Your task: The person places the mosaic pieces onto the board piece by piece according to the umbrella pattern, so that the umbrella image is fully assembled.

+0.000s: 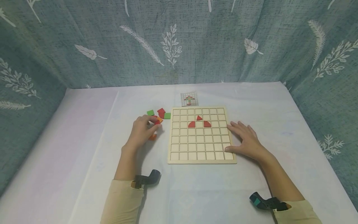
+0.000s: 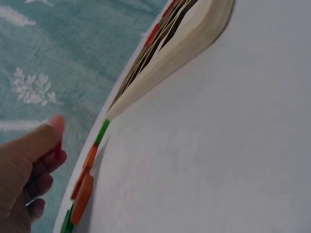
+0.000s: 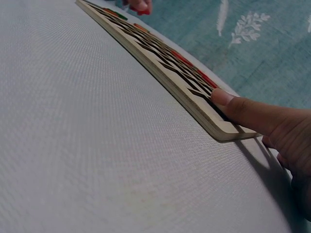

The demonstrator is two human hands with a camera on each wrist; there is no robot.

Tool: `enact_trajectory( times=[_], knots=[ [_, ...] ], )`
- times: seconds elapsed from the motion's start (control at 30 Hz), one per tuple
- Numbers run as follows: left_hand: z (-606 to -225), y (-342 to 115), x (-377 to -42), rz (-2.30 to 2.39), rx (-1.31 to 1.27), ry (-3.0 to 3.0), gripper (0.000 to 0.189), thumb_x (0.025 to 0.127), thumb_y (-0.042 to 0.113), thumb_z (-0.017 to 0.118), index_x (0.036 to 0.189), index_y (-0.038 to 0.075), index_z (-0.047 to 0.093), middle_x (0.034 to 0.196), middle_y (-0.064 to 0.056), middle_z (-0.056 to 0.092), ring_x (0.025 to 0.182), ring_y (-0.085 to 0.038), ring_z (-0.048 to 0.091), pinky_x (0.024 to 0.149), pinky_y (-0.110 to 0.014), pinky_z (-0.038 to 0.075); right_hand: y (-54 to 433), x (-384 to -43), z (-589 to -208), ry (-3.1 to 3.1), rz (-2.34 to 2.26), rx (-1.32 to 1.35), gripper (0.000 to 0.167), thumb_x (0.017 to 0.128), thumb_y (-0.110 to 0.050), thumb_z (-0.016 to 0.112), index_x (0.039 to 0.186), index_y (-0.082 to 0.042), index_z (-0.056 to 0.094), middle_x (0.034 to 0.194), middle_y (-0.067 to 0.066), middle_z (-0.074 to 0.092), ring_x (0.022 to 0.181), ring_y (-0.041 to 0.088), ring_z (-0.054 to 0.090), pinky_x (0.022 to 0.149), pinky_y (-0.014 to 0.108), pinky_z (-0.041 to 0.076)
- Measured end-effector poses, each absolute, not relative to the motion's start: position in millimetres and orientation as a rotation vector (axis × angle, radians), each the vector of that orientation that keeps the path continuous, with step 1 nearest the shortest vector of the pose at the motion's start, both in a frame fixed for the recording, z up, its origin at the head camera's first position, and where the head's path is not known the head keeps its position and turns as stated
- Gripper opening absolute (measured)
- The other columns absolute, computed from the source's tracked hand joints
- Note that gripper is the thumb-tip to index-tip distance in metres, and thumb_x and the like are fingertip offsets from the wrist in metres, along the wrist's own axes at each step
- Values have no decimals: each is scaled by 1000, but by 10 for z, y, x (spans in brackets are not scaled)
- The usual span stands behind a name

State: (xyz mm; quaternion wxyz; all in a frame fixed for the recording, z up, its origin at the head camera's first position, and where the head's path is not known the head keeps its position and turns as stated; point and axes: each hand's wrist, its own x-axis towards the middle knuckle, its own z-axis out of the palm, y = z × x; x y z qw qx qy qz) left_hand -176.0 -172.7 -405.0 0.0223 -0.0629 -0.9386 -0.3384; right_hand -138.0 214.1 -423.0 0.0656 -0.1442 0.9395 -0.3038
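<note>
Between thumb and fingers my left hand pinches a small red piece, held above a cluster of loose pieces. The exact shape of that piece is mostly hidden. A square wooden grid board lies flat at the middle of the table. In its cells sit a red triangle and two red quarter-round pieces, one lower on either side. My right hand rests at the board's right edge, fingers loosely spread. In the right wrist view its thumb lies on top of the rim near a corner.
Left of the board lie green squares, a red piece and an orange piece, some partly covered by my left hand. Behind the board is a small card printed with a red and green figure on a grid. A leaf-patterned curtain hangs behind the table.
</note>
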Motion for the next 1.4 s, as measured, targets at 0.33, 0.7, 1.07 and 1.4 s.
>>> enact_trajectory(
  times=[0.33,0.7,1.07,1.4],
  knots=[
    [-4013,-1498,-1779,-1059,-363,-2897,30,85,24,70,107,4,64,107,-11,64,101,-27,55,97,-45,36,2134,-1376,-4230,2839,-916,-426,91,70,-43,79,142,-5,39,152,20,28,143,39,12,112,55,-1],
    [-4032,-1202,-1822,-1020,-484,-2941,27,84,27,71,104,8,67,104,-5,65,97,-23,53,92,-40,42,2146,-1382,-4221,2824,-922,-438,90,70,-41,79,142,-6,39,152,20,27,143,39,11,112,55,-2],
    [-4145,-973,-1781,-786,-680,-2952,30,84,30,72,105,9,68,97,-2,64,93,-20,54,89,-39,41,2149,-1394,-4241,2836,-910,-438,90,70,-41,80,142,-6,39,152,20,27,143,39,11,112,56,-1],
    [-4170,-951,-1744,-737,-705,-2923,29,83,32,72,103,12,69,93,-1,61,90,-19,51,84,-38,41,2154,-1390,-4264,2849,-910,-439,90,69,-41,80,142,-7,40,151,20,28,143,39,12,112,55,-1]
  ],
)
